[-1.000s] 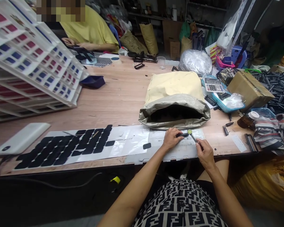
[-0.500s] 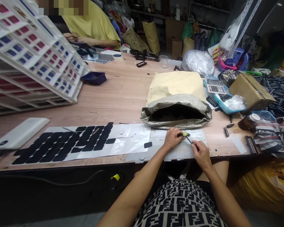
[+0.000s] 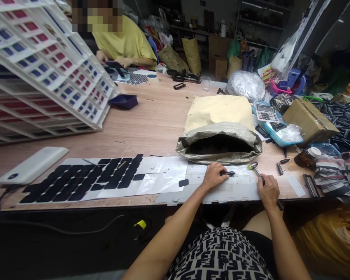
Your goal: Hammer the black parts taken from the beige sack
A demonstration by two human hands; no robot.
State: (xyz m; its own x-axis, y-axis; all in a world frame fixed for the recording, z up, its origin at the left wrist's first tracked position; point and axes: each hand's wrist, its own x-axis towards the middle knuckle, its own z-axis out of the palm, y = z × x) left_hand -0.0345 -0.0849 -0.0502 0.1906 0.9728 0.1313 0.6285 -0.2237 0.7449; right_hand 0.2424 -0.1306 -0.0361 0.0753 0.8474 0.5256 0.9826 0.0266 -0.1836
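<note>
Wood-topped counter (image 3: 151,128) in a cluttered workroom, and look at its near edge: both hands are busy! Left hand (image 3: 214,175) pinches a slim black piece (image 3: 229,173) over the grey sheet (image 3: 192,194), fingers closed on one end. Right hand (image 3: 268,191) grips a small hammer (image 3: 256,169), its yellow-green head off to the right, apart from the piece. Just beyond, an open-mouthed sack (image 3: 218,111); toward the near left corner, rows of black patches (image 3: 61,182).
</note>
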